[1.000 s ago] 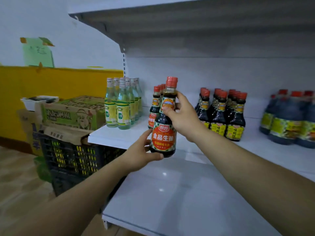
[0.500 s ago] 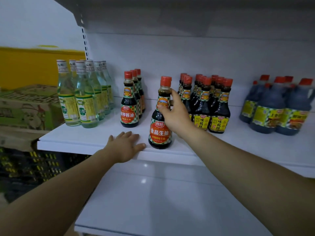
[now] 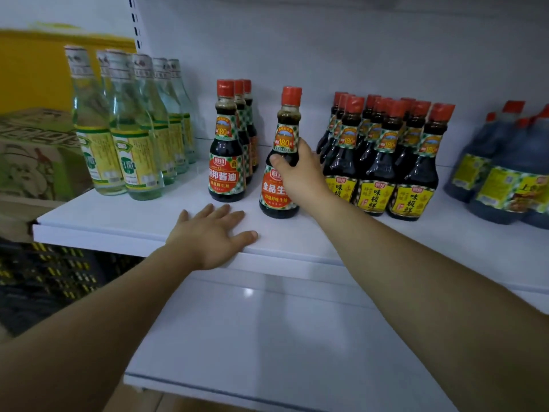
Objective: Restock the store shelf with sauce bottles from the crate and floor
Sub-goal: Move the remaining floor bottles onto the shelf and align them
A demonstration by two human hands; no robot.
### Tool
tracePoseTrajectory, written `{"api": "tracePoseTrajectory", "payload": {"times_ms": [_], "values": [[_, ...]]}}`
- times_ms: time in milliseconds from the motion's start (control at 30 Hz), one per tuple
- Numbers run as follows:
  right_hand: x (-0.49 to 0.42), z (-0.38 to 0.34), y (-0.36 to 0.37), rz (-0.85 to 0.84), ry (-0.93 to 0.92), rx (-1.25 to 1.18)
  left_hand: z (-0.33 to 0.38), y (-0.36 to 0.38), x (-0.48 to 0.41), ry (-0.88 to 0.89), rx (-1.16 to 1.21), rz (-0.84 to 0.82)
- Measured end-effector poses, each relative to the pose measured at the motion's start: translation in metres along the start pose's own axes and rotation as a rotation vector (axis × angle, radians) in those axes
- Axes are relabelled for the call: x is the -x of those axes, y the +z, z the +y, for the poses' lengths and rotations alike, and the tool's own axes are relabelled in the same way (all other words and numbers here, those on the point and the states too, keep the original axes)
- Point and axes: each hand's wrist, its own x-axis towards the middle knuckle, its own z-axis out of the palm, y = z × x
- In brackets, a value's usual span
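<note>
Standing upright — red-cap dark sauce btl (image 3: 274,190)

The person's 2 bare forearms reach forward from the lower corners of the view. The left hand (image 3: 212,237) lies palm down, its fingers straight and slightly spread, flat on the front edge of the shelf (image 3: 118,224). The right hand (image 3: 301,173) is higher and farther forward. Its fingers curl round the sauce bottle (image 3: 283,126), with the thumb across the front.

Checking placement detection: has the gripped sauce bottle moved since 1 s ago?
Yes. The sauce bottle went down from mid-air onto the shelf, beside the red-label row.
</note>
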Motion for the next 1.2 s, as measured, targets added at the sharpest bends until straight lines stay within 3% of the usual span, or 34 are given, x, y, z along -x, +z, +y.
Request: {"api": "tracePoseTrajectory", "payload": {"times_ms": [400, 1200], "values": [[-0.071, 0.028, 0.040, 0.053, 0.021, 0.084, -0.012, -0.009, -0.004, 0.044, 0.023, -0.146], [-0.164, 0.061, 0.071, 0.110, -0.010, 0.063, -0.013, 0.001, -0.001, 0.050, 0.041, -0.023]]}}
